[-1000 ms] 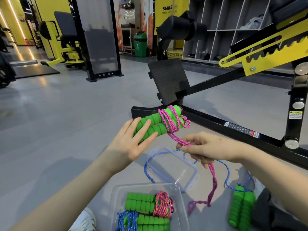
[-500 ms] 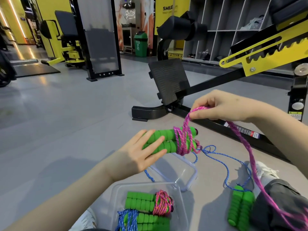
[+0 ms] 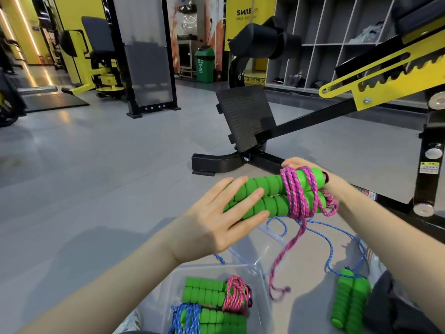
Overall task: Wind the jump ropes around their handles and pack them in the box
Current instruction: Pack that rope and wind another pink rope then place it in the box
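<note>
Left hand lays straight fingers across the left end of the green handles, held mid-air above the floor. Pink rope is wound round their right end, its tail dangling. Right hand sits behind that end, mostly hidden, so I can't tell its grip. The box, near, holds two wound sets. Blue rope lies loose on the floor, right.

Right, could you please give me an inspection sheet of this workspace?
Surface: grey floor.
Job's things: pink rope partly wound on held handles, tail hanging; box holds two wound ropes; blue rope loose on floor.
Clutter: clear lid past the box.
Hands: left hand flat across handles, fingers straight; right hand mostly hidden behind them.
Cables: nothing seen.
Surroundings: gym machine, green bin, shelves.
</note>
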The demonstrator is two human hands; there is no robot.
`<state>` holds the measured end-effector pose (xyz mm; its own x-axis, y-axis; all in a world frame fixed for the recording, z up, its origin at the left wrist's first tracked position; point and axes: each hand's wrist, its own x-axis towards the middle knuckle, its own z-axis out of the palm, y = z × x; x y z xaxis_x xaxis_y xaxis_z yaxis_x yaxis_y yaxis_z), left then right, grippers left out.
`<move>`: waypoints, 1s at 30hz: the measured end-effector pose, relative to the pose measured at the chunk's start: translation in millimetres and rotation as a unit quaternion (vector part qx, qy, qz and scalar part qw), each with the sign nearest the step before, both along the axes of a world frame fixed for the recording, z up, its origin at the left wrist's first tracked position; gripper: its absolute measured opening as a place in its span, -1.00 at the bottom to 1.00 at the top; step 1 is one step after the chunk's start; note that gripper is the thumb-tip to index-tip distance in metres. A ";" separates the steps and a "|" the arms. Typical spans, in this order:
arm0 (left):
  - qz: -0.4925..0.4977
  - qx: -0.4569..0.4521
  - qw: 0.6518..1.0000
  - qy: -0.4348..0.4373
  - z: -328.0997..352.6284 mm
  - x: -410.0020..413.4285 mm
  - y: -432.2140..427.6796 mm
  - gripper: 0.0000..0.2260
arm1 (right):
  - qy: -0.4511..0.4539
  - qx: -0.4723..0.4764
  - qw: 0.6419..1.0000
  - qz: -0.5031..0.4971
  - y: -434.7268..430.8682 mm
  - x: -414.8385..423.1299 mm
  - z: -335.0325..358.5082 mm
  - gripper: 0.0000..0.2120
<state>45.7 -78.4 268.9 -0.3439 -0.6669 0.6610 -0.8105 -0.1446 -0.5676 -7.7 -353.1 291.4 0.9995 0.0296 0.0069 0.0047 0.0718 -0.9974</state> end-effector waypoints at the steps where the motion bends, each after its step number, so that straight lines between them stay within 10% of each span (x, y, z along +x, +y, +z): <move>1: 0.002 -0.004 1.000 0.001 -0.8 1.4 -0.8 -0.79 | 0.016 0.065 0.998 0.016 0.5 1.6 -12.3 -0.32; 4: 0.016 -0.003 1.000 0.003 -4.1 4.8 0.2 -0.77 | 0.004 0.249 0.966 0.071 16.7 -1.7 -39.5 -0.59; 10: 0.073 -0.010 0.997 -0.005 -8.6 23.6 11.9 -0.73 | 0.048 0.167 0.984 -0.038 40.3 -17.2 -56.7 -0.71; 21: 0.151 0.017 0.988 0.024 -36.4 52.5 13.2 -0.66 | 0.085 -0.108 0.988 -0.070 70.4 -32.4 -43.8 -0.72; 30: 0.202 0.054 0.978 0.019 -42.5 61.7 24.7 -0.66 | 0.072 -0.375 0.924 0.022 71.3 -45.9 15.6 -0.77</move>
